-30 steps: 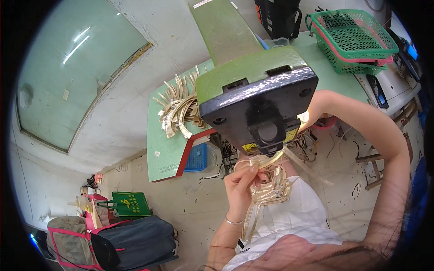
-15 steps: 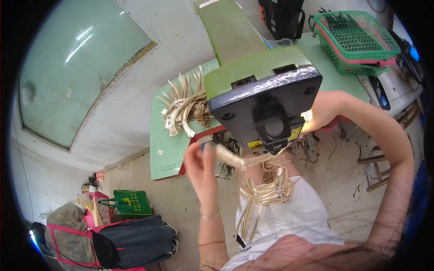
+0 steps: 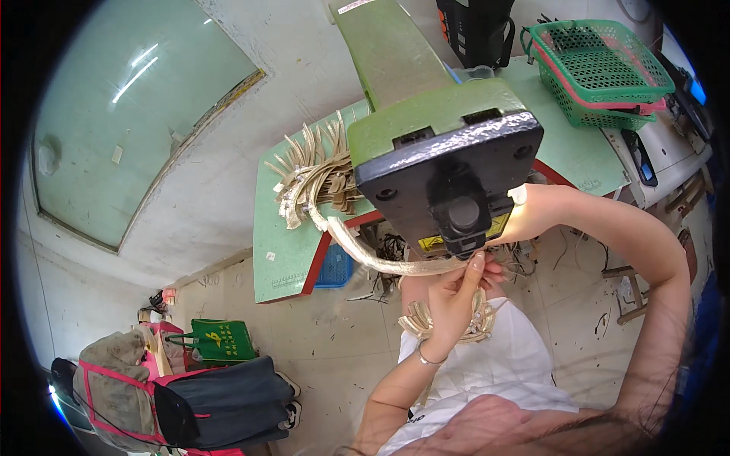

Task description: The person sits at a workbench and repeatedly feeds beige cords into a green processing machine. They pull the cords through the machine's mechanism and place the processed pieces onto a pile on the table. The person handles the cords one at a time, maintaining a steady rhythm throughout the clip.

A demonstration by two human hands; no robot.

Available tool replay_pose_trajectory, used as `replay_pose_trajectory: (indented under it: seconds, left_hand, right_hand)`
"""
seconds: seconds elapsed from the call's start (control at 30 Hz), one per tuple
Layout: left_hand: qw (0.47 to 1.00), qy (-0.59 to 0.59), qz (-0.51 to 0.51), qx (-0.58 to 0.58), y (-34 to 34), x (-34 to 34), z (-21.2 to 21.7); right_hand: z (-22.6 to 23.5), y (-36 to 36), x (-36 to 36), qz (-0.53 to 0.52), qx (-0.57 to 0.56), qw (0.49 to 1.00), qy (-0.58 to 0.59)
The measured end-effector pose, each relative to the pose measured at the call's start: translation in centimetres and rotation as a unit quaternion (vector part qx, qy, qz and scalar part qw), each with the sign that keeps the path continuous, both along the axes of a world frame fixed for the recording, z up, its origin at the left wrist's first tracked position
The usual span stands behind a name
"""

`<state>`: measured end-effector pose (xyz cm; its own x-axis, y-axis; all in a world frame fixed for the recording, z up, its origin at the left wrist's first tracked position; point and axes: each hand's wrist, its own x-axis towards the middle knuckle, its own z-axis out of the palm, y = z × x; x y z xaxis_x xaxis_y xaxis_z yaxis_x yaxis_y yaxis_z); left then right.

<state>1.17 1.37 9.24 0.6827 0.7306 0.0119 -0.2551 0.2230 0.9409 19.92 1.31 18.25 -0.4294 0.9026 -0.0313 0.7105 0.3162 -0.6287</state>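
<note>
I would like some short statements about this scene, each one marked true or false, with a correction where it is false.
1. The left hand holds a pale gold strip under the green machine. True.
2. The basket on the table is blue. False: it is green with a pink rim.
3. A pile of gold strips lies on the table left of the machine. True.
4. The right hand rests inside the basket. False: it is beneath the machine head, by the left hand.

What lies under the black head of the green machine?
Under the machine head, the left hand holds a pale gold strip running back to the strip pile. The right hand is mostly covered; the working point is hidden.
</note>
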Motion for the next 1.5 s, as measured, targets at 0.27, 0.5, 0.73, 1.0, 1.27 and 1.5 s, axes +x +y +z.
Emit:
replay_pose_trajectory:
  seconds: [0.27,0.5,0.73,1.0,1.27,1.5]
  left_hand:
    - [0.997,-0.002,0.075,0.006,0.9,-3.7,-1.6]
    - [0.995,0.015,0.033,-0.088,1.5,-7.8,-2.4]
    - [0.967,0.152,-0.202,0.014,-0.9,-6.9,0.2]
    - [0.993,0.091,-0.032,0.066,1.3,-3.5,1.7]
    - [0.997,0.059,0.028,0.033,1.3,-2.4,0.8]
    - [0.995,0.031,0.095,0.028,1.0,-3.6,0.1]
  right_hand:
    - [-1.3,-1.3,-0.4,-0.051,0.098,0.992,0.069]
    - [-5.1,-3.8,-3.6,-0.081,0.110,0.990,0.027]
    - [-7.2,-7.7,-7.0,-0.228,-0.079,0.875,0.421]
    - [-2.7,-7.8,-3.6,-0.289,-0.269,0.820,0.413]
    - [-2.6,-8.0,-1.9,-0.300,-0.251,0.811,0.435]
    - [-2.5,-6.6,-2.9,-0.281,-0.205,0.851,0.393]
